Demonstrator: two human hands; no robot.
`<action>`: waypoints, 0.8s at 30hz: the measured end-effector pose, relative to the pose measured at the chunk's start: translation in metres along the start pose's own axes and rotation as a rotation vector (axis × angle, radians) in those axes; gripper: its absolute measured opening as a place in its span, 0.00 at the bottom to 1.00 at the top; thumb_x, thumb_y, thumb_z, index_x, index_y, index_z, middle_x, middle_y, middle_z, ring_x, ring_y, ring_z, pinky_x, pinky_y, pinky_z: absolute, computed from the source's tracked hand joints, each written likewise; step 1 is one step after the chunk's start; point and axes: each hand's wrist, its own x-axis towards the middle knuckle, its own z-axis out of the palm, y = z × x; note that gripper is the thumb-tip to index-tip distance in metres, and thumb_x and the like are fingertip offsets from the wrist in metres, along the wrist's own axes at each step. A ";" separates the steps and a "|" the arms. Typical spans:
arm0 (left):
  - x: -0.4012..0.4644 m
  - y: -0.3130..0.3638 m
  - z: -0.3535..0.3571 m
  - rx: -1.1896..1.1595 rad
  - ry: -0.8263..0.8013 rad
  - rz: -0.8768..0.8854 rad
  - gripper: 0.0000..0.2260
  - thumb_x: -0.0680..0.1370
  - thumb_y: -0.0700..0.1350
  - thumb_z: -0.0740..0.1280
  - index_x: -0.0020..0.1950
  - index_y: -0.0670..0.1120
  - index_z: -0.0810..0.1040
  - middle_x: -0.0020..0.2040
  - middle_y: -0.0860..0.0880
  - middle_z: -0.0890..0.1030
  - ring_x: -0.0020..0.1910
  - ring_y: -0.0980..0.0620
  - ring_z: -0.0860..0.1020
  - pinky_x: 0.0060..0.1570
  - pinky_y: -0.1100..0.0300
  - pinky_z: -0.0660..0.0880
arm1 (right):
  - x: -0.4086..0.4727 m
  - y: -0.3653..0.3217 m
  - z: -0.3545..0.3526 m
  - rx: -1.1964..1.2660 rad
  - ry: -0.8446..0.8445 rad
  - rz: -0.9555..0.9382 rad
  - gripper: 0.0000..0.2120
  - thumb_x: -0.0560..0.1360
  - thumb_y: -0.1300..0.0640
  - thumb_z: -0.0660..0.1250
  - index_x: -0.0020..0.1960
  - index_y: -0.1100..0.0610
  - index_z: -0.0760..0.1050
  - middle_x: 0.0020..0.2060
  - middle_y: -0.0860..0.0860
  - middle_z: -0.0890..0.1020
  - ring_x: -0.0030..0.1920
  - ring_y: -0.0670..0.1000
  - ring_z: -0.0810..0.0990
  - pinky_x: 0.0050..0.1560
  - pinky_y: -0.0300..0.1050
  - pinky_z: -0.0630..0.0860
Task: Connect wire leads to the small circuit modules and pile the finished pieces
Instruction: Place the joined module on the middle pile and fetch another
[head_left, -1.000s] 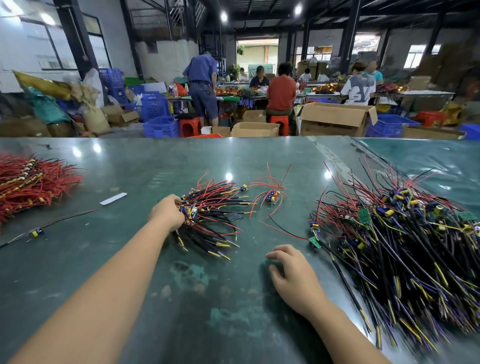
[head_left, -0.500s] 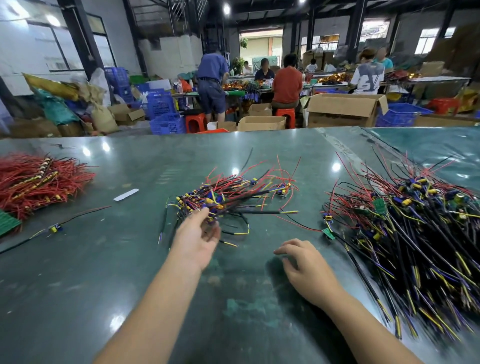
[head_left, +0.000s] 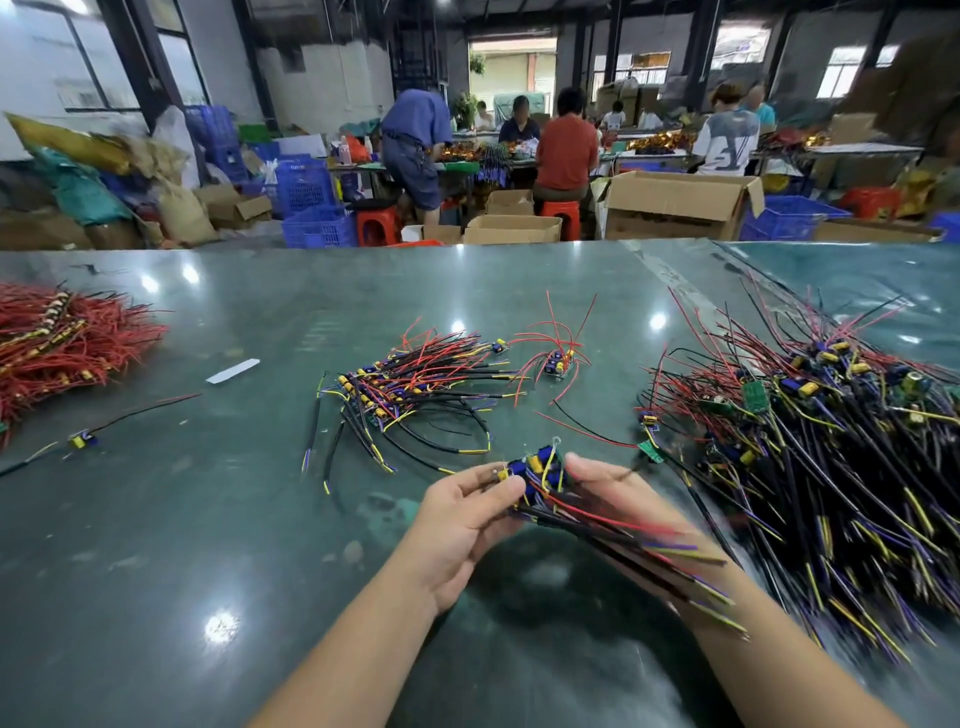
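Note:
Both hands hold a small bundle of wired circuit modules (head_left: 540, 470) just above the green table (head_left: 208, 519). My left hand (head_left: 462, 514) pinches its module end between thumb and fingers. My right hand (head_left: 618, 499) cradles the bundle from beneath, and its black, red, yellow and purple leads trail over my right forearm. A middle pile of wired modules (head_left: 410, 389) lies beyond the hands. A small cluster with red leads (head_left: 558, 361) sits right of it. A big heap of wired modules (head_left: 831, 441) covers the table's right side.
A heap of red wires (head_left: 62, 343) lies at the far left. One stray wired module (head_left: 83, 440) and a white strip (head_left: 232, 371) lie between that heap and the middle pile. Beyond the table's far edge are cardboard boxes (head_left: 675, 205), blue crates and seated people.
My left hand has pulled a bundle out of the middle pile and brought it toward me. My right hand has lifted off the table and taken hold of it from below.

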 end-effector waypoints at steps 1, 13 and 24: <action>0.000 0.000 -0.001 0.019 0.004 0.013 0.10 0.70 0.36 0.70 0.51 0.38 0.79 0.40 0.46 0.84 0.36 0.55 0.82 0.36 0.64 0.78 | 0.000 -0.002 0.000 -0.053 -0.006 -0.021 0.19 0.74 0.55 0.62 0.57 0.68 0.78 0.54 0.64 0.81 0.54 0.58 0.80 0.57 0.49 0.76; 0.002 0.014 -0.032 0.275 -0.231 0.039 0.14 0.67 0.40 0.75 0.51 0.36 0.82 0.45 0.40 0.83 0.43 0.48 0.82 0.44 0.55 0.79 | -0.014 0.003 0.016 -0.026 -0.010 -0.041 0.10 0.71 0.61 0.68 0.49 0.66 0.80 0.44 0.65 0.79 0.42 0.59 0.74 0.43 0.47 0.71; 0.008 0.021 -0.048 0.241 -0.398 0.021 0.16 0.66 0.45 0.78 0.51 0.40 0.84 0.45 0.44 0.85 0.43 0.50 0.83 0.42 0.59 0.79 | -0.012 0.009 0.029 0.003 -0.033 -0.033 0.19 0.66 0.53 0.75 0.51 0.65 0.80 0.48 0.66 0.66 0.49 0.63 0.57 0.44 0.49 0.51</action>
